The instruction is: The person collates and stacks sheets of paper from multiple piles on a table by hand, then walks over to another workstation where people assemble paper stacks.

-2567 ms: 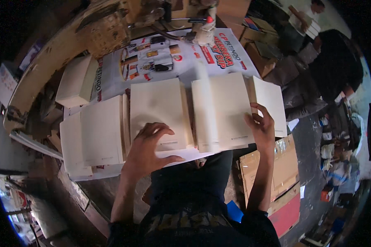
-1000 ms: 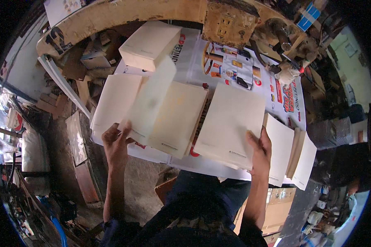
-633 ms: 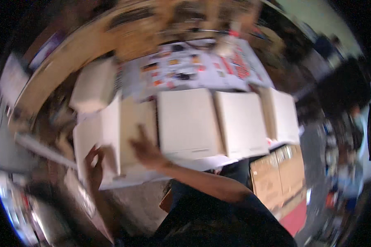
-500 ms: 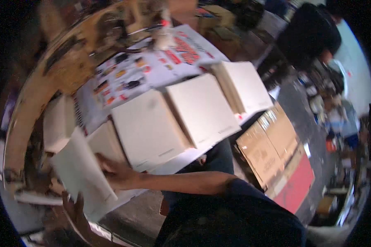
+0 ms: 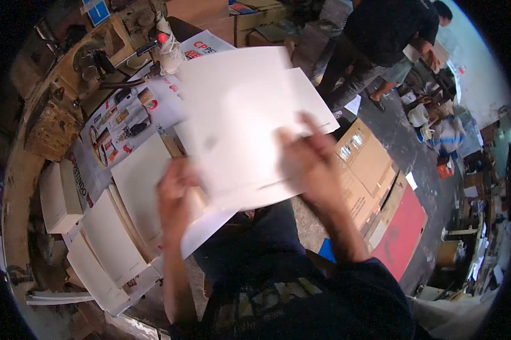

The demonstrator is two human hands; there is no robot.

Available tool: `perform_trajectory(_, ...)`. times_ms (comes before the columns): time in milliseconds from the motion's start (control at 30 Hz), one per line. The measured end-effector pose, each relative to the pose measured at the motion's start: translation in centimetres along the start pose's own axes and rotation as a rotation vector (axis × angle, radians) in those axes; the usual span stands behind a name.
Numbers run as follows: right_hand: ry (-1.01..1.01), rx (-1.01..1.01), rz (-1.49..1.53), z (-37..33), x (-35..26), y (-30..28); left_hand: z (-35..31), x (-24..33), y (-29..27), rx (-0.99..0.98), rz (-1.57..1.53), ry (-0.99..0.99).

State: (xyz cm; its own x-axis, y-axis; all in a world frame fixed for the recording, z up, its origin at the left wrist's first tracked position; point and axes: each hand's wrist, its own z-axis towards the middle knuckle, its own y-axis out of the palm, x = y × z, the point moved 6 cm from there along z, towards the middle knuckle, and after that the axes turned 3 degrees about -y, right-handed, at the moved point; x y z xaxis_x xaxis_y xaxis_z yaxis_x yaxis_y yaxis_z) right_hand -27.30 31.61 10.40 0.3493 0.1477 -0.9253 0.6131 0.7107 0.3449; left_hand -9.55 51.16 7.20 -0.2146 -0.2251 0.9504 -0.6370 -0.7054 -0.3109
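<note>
Spanning the centre of the frame, blurred cream paper sits between the curled left hand and the right hand at its lower-right edge; blur hides whether either pinches it.

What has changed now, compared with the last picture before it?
Left hand and right hand moved from the left end of the paper row toward its right, now with papers raised between them; blur hides the grip. The block and cardboard stayed in place.
</note>
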Motion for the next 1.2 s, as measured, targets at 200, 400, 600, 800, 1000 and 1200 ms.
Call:
perform_trajectory(200, -0.124, 0.488, -0.419, -0.4, -8.2, -12.1, 1.4, 5.2, 13.6, -0.235, 0.639, 0.355)
perform_trajectory(400, -0.009, 0.393, -0.295, 0.2, -3.8, -15.6, 1.6, 4.7, 9.0, -0.210, 0.146, 0.226)
perform_trajectory(600, 0.080, 0.177, -0.325, 3.0, 0.2, -10.0, -3.2, 3.1, -1.6, 0.049, -0.390, 0.161)
perform_trajectory(800, 0.125, -0.183, -0.382, 5.8, 7.6, -4.0, -4.8, 2.7, -1.9, -0.074, 0.716, 0.175)
perform_trajectory(1000, 0.434, 0.003, -0.413, 6.1, 9.1, -4.7, -4.6, 0.7, -4.3, -0.096, 0.460, 0.168)
perform_trajectory(1200, 0.227, -0.273, -0.648, 4.9, 7.5, -0.2, -9.2, -2.2, -11.3, 0.429, -0.176, -0.058)
